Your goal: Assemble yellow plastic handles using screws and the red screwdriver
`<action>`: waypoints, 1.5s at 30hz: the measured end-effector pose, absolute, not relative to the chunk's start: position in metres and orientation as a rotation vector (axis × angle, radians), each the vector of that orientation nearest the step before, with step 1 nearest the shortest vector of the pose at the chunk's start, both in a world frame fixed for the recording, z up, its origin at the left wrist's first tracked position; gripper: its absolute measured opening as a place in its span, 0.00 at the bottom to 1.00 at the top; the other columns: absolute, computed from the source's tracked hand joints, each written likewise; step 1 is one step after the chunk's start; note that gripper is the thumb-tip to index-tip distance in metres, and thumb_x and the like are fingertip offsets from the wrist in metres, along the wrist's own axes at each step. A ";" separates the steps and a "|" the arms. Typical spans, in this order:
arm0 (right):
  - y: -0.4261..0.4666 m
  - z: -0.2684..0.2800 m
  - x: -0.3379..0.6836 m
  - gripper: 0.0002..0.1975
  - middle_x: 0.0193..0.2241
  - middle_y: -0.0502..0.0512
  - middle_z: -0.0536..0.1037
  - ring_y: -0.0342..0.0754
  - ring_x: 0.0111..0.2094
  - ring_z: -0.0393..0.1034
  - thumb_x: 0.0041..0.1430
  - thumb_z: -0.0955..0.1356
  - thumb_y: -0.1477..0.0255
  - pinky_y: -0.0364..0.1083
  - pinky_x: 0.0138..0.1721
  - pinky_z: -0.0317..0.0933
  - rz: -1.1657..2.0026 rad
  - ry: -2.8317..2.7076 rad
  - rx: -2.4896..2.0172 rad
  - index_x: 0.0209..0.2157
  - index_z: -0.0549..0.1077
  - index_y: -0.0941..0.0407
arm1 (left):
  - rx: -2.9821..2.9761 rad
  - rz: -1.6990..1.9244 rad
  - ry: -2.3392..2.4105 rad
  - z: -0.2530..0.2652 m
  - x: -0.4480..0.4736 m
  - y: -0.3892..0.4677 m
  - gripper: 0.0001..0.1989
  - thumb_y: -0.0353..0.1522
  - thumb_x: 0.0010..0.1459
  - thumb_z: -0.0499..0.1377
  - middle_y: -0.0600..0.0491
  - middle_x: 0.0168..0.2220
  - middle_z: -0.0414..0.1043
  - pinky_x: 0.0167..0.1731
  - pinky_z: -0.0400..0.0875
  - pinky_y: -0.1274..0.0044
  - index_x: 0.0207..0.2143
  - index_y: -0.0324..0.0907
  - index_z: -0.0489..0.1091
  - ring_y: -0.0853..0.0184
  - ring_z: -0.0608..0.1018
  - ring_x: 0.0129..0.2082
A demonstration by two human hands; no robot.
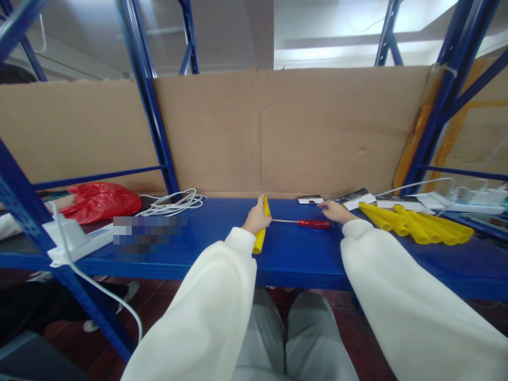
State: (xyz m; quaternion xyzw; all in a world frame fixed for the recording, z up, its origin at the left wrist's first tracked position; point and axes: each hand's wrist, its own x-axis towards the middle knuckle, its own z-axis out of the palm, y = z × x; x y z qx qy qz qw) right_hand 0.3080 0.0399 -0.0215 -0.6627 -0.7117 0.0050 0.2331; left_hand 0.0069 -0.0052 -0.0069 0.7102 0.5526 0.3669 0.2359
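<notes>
- A pale, lit ceiling (238, 37) showed above blue rack posts (146, 90), and a tall cardboard panel (317, 127) walled off the worktop's far edge.
- The blue worktop (222, 254) was smooth and bare toward its near edge; such a slick top, I judged, could have let round things roll off if bumped.
- The white right sleeve (397, 296) crossed the near edge just left of the fanned yellow cones (426, 227) at the right; a rightward swing of that forearm might have scattered them.
- Toward the far left corner sat a red bag (105, 202), with coiled white cable (174, 201) beside it and a white power strip (91, 241) nearer the near edge.
- The left hand (257, 216) was closed round one yellow cone (260, 242) near the worktop's middle, wide end toward the near edge; too hard a squeeze could have creased it.
- The right hand (336, 210) stretched toward the far edge, fingers partly bent; whether they gripped anything, I could not tell.
- A red-handled screwdriver (313, 224) lay between the hands, liable to roll if either knocked it.
- A small black-and-white card (309, 199) lay by the right fingertips.
</notes>
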 end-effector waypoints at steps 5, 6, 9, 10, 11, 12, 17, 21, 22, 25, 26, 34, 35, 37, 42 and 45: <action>0.037 -0.018 0.299 0.26 0.51 0.60 0.81 0.52 0.52 0.76 0.54 0.63 0.82 0.45 0.57 0.65 0.043 -1.933 -1.810 0.53 0.79 0.59 | 1.972 0.995 1.453 -0.008 0.007 -0.005 0.47 0.22 0.52 0.61 0.46 0.44 0.79 0.35 0.77 0.74 0.72 0.46 0.48 0.66 0.81 0.28; 0.036 -0.018 0.297 0.26 0.51 0.59 0.81 0.52 0.53 0.76 0.55 0.63 0.82 0.46 0.57 0.65 0.036 -1.938 -1.795 0.53 0.79 0.58 | 1.979 0.992 1.435 -0.008 0.007 -0.005 0.47 0.22 0.52 0.61 0.46 0.45 0.79 0.34 0.77 0.75 0.72 0.46 0.48 0.67 0.81 0.27; 0.036 -0.015 0.291 0.24 0.52 0.58 0.81 0.51 0.54 0.75 0.57 0.63 0.81 0.47 0.58 0.64 -0.025 -1.950 -1.701 0.52 0.79 0.56 | 1.999 0.984 1.352 -0.009 0.008 -0.005 0.47 0.21 0.52 0.61 0.44 0.51 0.77 0.31 0.76 0.78 0.72 0.48 0.50 0.72 0.79 0.24; 0.035 -0.014 0.288 0.24 0.52 0.57 0.81 0.51 0.54 0.74 0.58 0.63 0.80 0.48 0.58 0.64 -0.052 -1.953 -1.652 0.52 0.79 0.56 | 2.004 0.984 1.319 -0.009 0.009 -0.005 0.46 0.21 0.52 0.61 0.44 0.53 0.75 0.30 0.76 0.79 0.72 0.48 0.51 0.74 0.78 0.23; 0.034 -0.013 0.285 0.23 0.52 0.57 0.81 0.52 0.55 0.74 0.59 0.63 0.80 0.49 0.59 0.63 -0.079 -1.958 -1.594 0.52 0.79 0.55 | 2.008 0.987 1.282 -0.010 0.009 -0.005 0.46 0.20 0.52 0.61 0.43 0.56 0.74 0.29 0.76 0.80 0.71 0.49 0.52 0.75 0.77 0.22; 0.033 -0.012 0.281 0.22 0.52 0.58 0.81 0.53 0.55 0.74 0.60 0.63 0.79 0.51 0.60 0.63 -0.100 -1.964 -1.532 0.52 0.79 0.55 | 2.010 0.995 1.243 -0.011 0.010 -0.004 0.46 0.20 0.51 0.61 0.42 0.58 0.72 0.29 0.75 0.80 0.71 0.49 0.53 0.76 0.76 0.22; 0.029 -0.010 0.251 0.19 0.54 0.62 0.79 0.54 0.55 0.74 0.65 0.65 0.70 0.56 0.61 0.62 0.012 -1.995 -1.214 0.55 0.76 0.55 | 1.974 1.038 1.021 -0.013 0.012 -0.002 0.46 0.21 0.51 0.63 0.38 0.61 0.68 0.27 0.76 0.80 0.71 0.49 0.53 0.78 0.76 0.23; 0.031 -0.013 0.231 0.17 0.51 0.61 0.80 0.53 0.54 0.74 0.64 0.67 0.67 0.56 0.58 0.65 0.174 -2.043 -0.993 0.52 0.78 0.54 | 1.916 1.056 0.801 -0.012 0.013 -0.002 0.49 0.23 0.50 0.66 0.38 0.61 0.68 0.29 0.77 0.79 0.72 0.50 0.51 0.76 0.77 0.26; 0.033 -0.014 0.229 0.15 0.49 0.60 0.81 0.54 0.52 0.75 0.63 0.67 0.67 0.55 0.57 0.66 0.196 -2.050 -0.970 0.49 0.79 0.54 | 1.904 1.054 0.750 -0.011 0.013 -0.002 0.49 0.24 0.50 0.66 0.39 0.60 0.68 0.29 0.77 0.79 0.72 0.51 0.51 0.76 0.78 0.27; 0.036 -0.016 0.227 0.11 0.40 0.58 0.83 0.53 0.43 0.77 0.62 0.67 0.65 0.55 0.51 0.69 0.264 -2.054 -0.955 0.38 0.80 0.55 | 1.872 1.034 0.670 -0.009 0.014 -0.005 0.50 0.26 0.50 0.68 0.41 0.57 0.71 0.30 0.77 0.80 0.72 0.51 0.50 0.75 0.78 0.27; 0.037 -0.016 0.227 0.12 0.37 0.57 0.83 0.52 0.41 0.77 0.62 0.67 0.64 0.54 0.48 0.70 0.287 -2.043 -0.950 0.35 0.79 0.56 | 1.862 1.029 0.663 -0.009 0.014 -0.006 0.51 0.26 0.50 0.69 0.42 0.56 0.72 0.30 0.76 0.80 0.72 0.51 0.50 0.75 0.78 0.27; 0.036 -0.017 0.230 0.14 0.35 0.57 0.81 0.51 0.39 0.74 0.58 0.69 0.58 0.52 0.47 0.68 0.319 -1.909 -0.855 0.30 0.76 0.55 | 1.807 1.067 0.649 -0.007 0.016 -0.009 0.53 0.28 0.48 0.71 0.42 0.54 0.75 0.29 0.75 0.80 0.72 0.51 0.49 0.74 0.79 0.25; 0.036 -0.017 0.230 0.14 0.36 0.58 0.81 0.51 0.40 0.74 0.58 0.69 0.58 0.52 0.48 0.68 0.311 -1.898 -0.855 0.30 0.77 0.55 | 1.803 1.066 0.647 -0.008 0.016 -0.008 0.53 0.28 0.48 0.71 0.42 0.54 0.75 0.29 0.76 0.80 0.72 0.50 0.49 0.74 0.79 0.25; 0.036 -0.017 0.230 0.15 0.37 0.58 0.81 0.51 0.41 0.74 0.58 0.69 0.57 0.52 0.48 0.68 0.298 -1.881 -0.863 0.29 0.77 0.54 | 1.798 1.058 0.641 -0.008 0.016 -0.007 0.53 0.28 0.49 0.71 0.41 0.54 0.75 0.30 0.76 0.79 0.72 0.51 0.48 0.74 0.79 0.26; 0.037 -0.018 0.231 0.17 0.32 0.55 0.80 0.51 0.37 0.74 0.56 0.69 0.54 0.51 0.44 0.68 0.347 -1.846 -0.914 0.28 0.75 0.54 | 1.785 1.059 0.638 -0.009 0.017 -0.006 0.54 0.28 0.50 0.70 0.41 0.55 0.74 0.31 0.77 0.77 0.73 0.51 0.45 0.73 0.80 0.26; 0.038 -0.019 0.231 0.20 0.28 0.53 0.77 0.49 0.33 0.72 0.55 0.68 0.51 0.50 0.40 0.68 0.411 -1.802 -0.925 0.28 0.73 0.54 | 1.778 1.064 0.648 -0.008 0.016 -0.007 0.54 0.27 0.50 0.69 0.41 0.53 0.75 0.31 0.76 0.78 0.73 0.50 0.44 0.73 0.80 0.26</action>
